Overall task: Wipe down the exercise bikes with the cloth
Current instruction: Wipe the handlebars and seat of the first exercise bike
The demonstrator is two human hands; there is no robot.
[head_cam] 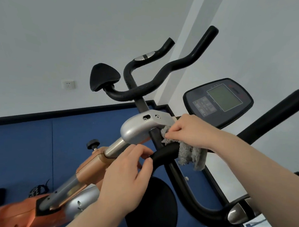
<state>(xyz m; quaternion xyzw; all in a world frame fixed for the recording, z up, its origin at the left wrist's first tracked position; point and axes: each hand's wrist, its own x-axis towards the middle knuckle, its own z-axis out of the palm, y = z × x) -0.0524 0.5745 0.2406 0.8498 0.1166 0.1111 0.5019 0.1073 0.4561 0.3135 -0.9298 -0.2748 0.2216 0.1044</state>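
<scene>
While 2 hands work, left hand (124, 179) gripping handlebar (161, 152), right hand (188, 130) pinching 1 cloth (192, 156)

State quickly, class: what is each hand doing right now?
Left hand: grips the black handlebar end.
Right hand: pinches the grey cloth against the bar.

The console (218, 101) labels are too small to read, the orange bike frame (10, 213) blurs at the lower-left edge, and the cloth (190, 155) partly hides beneath the right hand (188, 130).
</scene>
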